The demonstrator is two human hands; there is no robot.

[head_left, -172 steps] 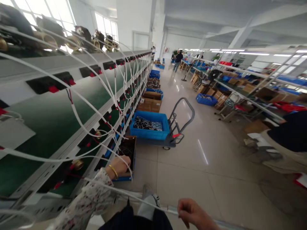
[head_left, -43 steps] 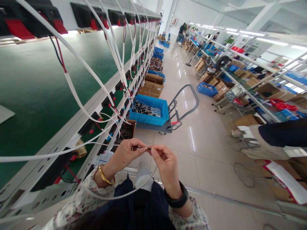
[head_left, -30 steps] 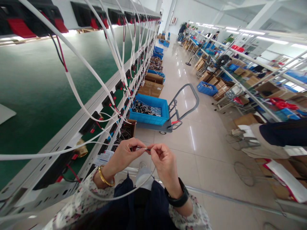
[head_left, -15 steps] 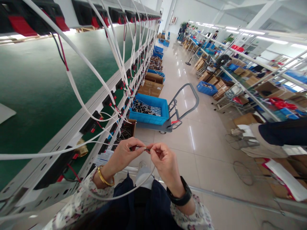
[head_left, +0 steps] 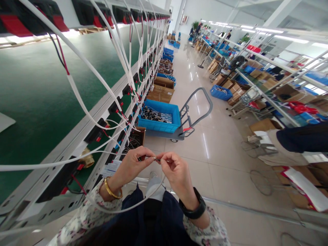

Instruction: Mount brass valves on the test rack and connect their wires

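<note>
My left hand [head_left: 134, 164] and right hand [head_left: 176, 175] pinch the thin dark tip [head_left: 158, 159] of a white cable [head_left: 132, 207] looping below; one end looks wired into the black clip [head_left: 57, 181], this one unattached.

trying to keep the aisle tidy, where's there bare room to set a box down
Bare tiled floor lies between the platform trolley and the person at right, and up the aisle left of the blue floor crate. Crowded: left, among the looping white cables; right, where cartons are stacked.
</note>
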